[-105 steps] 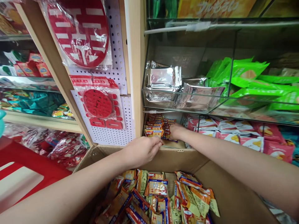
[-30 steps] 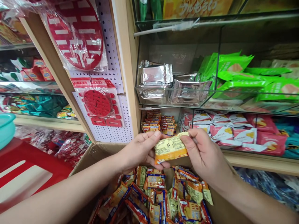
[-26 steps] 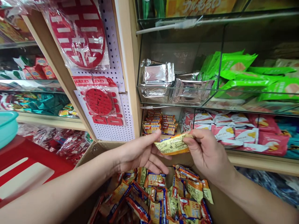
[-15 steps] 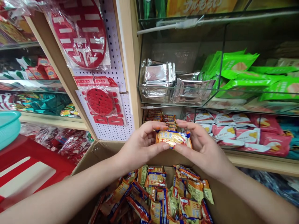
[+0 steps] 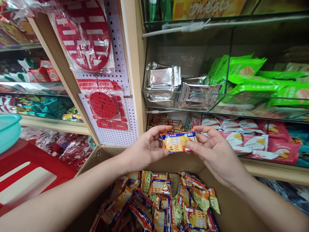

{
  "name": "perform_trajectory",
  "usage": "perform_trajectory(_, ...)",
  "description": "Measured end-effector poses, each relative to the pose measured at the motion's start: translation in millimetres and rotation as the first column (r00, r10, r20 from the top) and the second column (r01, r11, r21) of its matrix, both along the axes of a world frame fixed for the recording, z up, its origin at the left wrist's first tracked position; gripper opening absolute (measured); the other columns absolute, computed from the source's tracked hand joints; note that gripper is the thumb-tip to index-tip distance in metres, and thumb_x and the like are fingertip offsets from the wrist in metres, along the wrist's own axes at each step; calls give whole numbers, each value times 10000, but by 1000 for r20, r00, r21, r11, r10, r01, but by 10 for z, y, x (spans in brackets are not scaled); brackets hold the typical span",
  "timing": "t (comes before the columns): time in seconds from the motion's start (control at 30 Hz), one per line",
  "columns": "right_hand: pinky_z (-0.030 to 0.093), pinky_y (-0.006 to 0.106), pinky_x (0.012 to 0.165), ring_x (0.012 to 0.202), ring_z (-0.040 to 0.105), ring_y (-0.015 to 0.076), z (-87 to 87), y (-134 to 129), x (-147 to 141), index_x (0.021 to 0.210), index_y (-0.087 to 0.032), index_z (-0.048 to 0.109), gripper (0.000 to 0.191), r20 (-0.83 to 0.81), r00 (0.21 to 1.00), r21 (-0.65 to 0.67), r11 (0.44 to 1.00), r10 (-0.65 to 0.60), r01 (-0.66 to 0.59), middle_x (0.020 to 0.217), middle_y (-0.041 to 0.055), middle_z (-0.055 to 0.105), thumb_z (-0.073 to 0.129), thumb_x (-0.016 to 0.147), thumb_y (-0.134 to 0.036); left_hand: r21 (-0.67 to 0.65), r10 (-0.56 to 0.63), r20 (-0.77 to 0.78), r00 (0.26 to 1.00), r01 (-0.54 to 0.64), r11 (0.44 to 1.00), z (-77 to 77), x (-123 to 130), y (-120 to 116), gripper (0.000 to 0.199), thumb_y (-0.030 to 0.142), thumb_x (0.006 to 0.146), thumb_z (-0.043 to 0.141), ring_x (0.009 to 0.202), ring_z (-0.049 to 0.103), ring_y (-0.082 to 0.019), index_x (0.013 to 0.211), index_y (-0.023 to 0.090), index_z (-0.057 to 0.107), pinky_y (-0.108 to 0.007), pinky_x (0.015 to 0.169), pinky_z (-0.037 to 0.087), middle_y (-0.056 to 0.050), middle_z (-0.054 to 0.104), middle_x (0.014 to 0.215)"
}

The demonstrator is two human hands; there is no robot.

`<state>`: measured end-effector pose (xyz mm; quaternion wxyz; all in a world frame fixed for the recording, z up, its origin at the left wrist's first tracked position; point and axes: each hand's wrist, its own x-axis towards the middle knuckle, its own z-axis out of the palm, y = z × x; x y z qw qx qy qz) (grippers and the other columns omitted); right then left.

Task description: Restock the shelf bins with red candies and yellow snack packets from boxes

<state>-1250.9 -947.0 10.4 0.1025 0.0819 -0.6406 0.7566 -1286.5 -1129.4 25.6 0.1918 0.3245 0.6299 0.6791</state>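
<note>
A small wrapped biscuit packet (image 5: 175, 142) in yellow, blue and orange is held up between my two hands, its printed front facing me. My left hand (image 5: 147, 145) is closed round its left end, with the thumb at the lower corner. On the right end, my right hand (image 5: 212, 149) presses its thumb across the front, and the fingers are partly behind the packet. Below, an open cardboard box (image 5: 142, 162) contains many similar loose packets (image 5: 160, 187), some of them with greenish wrappers.
Behind the box is a glass-fronted shelf with silver packets (image 5: 164, 77), green packets (image 5: 251, 87) and pink-and-white packets (image 5: 256, 141). Red round ornaments (image 5: 103, 104) hang on a pegboard (image 5: 131, 112). At left, a turquoise basin (image 5: 9, 132) rests on a red stool (image 5: 36, 161).
My right hand has moved slightly to the right, and its thumb has shifted toward the packet's right end. More of the packet's printed front now shows.
</note>
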Motion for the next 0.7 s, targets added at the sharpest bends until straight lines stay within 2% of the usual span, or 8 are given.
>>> perform_trajectory(0.2,471,322,738,846,562,160,-35,-89,5,987,-220,393,419,-7,1000,28,1000,5,-5,940,37,573,632,657,-319,3,130,-52,990,-130,992,-109,85,118,457,163,694,579,823,569,-140,1095,174,360,-280,735,463,-70,559,979)
perform_trajectory(0.27,464,340,749,857,562,172,-13,-67,1,1001,-210,392,367,-23,999,139,990,31,-27,964,53,573,580,707,-325,-50,204,-210,956,-219,975,-105,87,122,459,204,724,547,789,569,-128,1126,185,328,-279,720,468,-72,547,1000)
perform_trajectory(0.33,443,350,775,882,552,181,39,11,-25,1021,-213,386,320,-179,981,339,931,-77,135,990,63,563,527,748,-302,-140,235,-503,832,-346,928,-81,57,86,413,232,754,506,859,549,-143,1135,189,355,-306,784,446,-72,538,1030)
perform_trajectory(0.4,405,356,819,947,519,196,99,120,-92,1047,-222,394,298,-413,904,585,729,-110,356,1042,72,534,489,766,-253,-218,178,-740,649,-481,849,-62,9,28,366,247,769,477,989,493,-174,1123,177,411,-337,875,390,-78,519,1087)
perform_trajectory(0.47,380,356,831,991,492,217,136,212,-218,1090,-205,395,324,-487,873,799,422,37,428,1083,90,511,449,770,-205,-356,21,-815,579,-529,770,-72,-34,-24,351,272,772,466,1022,475,-198,1104,162,454,-354,878,383,-89,529,1087)
perform_trajectory(0.57,414,324,701,863,554,234,117,248,-525,1154,-141,347,414,-255,957,967,23,135,255,962,115,571,434,752,-185,-558,-216,-787,578,-517,649,-131,-57,-48,379,299,754,481,945,522,-226,1104,152,474,-381,806,413,-105,571,1015)
perform_trajectory(0.63,412,288,630,798,574,234,60,212,-778,1120,-119,387,420,-83,992,983,-158,97,97,887,118,597,477,715,-183,-593,-282,-784,554,-532,604,-167,-52,-34,396,305,751,480,926,531,-232,1120,161,465,-386,794,410,-107,578,1002)
perform_trajectory(0.7,404,257,619,817,574,226,-15,158,-1021,1027,-132,476,359,32,994,961,-277,105,-2,905,121,604,516,671,-146,-591,-285,-790,542,-550,591,-182,-46,-17,399,311,758,465,919,533,-225,1130,169,452,-370,788,412,-103,578,1003)
